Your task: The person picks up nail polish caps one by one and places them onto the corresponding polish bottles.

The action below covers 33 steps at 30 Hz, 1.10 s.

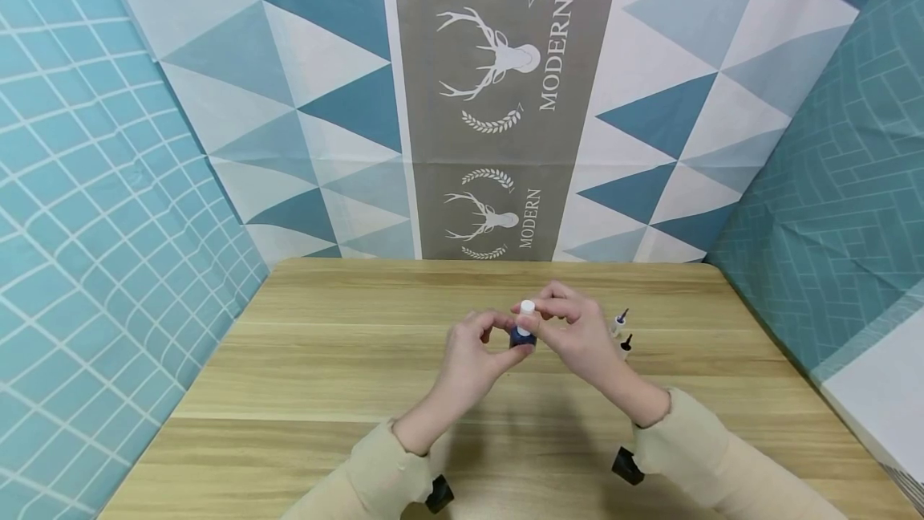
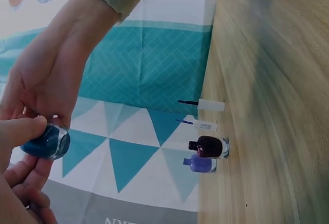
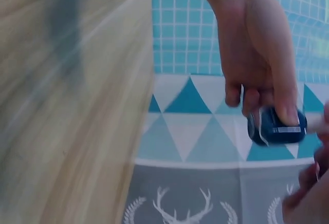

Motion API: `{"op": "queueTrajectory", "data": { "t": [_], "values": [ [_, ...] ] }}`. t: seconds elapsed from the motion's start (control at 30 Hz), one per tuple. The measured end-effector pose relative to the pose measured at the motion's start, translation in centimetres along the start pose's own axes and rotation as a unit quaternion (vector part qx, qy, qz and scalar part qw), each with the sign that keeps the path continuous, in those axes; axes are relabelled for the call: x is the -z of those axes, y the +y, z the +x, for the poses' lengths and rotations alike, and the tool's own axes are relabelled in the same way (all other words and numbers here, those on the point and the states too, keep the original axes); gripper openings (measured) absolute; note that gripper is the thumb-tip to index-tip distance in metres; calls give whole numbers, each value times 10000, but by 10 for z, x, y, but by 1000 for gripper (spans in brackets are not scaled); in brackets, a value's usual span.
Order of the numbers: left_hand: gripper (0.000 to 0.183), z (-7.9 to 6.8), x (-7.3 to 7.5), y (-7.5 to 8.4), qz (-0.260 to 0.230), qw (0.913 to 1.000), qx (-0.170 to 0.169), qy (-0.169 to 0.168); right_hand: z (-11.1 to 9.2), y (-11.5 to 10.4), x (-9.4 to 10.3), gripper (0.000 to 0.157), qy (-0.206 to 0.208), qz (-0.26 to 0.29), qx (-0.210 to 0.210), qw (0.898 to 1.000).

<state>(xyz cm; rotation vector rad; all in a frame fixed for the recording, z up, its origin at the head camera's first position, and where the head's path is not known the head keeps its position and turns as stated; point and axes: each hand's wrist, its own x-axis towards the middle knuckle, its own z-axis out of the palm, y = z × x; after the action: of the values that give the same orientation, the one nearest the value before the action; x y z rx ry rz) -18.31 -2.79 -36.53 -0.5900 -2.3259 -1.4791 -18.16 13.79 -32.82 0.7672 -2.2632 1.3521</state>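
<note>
Above the table, my left hand (image 1: 465, 351) grips a dark blue nail polish bottle (image 1: 521, 338) by its sides, thumb on one side and fingers on the other. My right hand (image 1: 573, 331) pinches the white cap (image 1: 528, 307) at the bottle's top. The right wrist view has the bottle (image 3: 280, 126) lying sideways in that picture, with the pale cap (image 3: 316, 127) in line with its neck and partly behind the right fingers. In the left wrist view the bottle (image 2: 49, 142) shows between both hands, its cap hidden.
To the right on the wooden table (image 1: 325, 359), two white caps (image 1: 618, 326) stand with their brushes upward. Beside them in the left wrist view are a dark maroon polish bottle (image 2: 209, 146) and a purple one (image 2: 199, 164), both uncapped. Patterned cloths (image 1: 346, 103) hang around the table.
</note>
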Motion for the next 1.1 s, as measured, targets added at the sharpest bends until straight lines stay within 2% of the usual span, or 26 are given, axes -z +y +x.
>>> {"op": "queueTrajectory", "data": {
  "t": [0.13,0.27,0.37,0.47,0.6,0.8,0.9,1.0,1.1],
  "values": [
    [22,0,3,0,-17,9998,-131,-176,4,13,9,19,-772,-3,251,9967],
    [23,0,6,1,-44,9986,-125,-503,9,18,19,26,-1699,426,545,9830],
    [24,0,7,1,-19,9974,-107,-705,11,19,23,23,-2073,635,577,9745],
    [26,0,7,0,-86,9972,-28,-743,11,20,23,18,-1953,642,512,9773],
    [25,1,6,0,-123,9984,10,-552,9,18,18,15,-1401,471,513,9877],
    [25,0,3,-1,96,9993,-266,-226,7,14,10,16,-872,232,564,9943],
    [25,0,2,-1,186,9989,-385,-170,7,1,10,15,-818,225,572,9948],
    [25,0,3,-1,255,9987,-372,-254,8,-13,12,13,-928,184,480,9944],
    [25,2,6,-4,235,9983,-353,-399,9,-4,13,15,-1159,68,419,9924]
  ]
}}
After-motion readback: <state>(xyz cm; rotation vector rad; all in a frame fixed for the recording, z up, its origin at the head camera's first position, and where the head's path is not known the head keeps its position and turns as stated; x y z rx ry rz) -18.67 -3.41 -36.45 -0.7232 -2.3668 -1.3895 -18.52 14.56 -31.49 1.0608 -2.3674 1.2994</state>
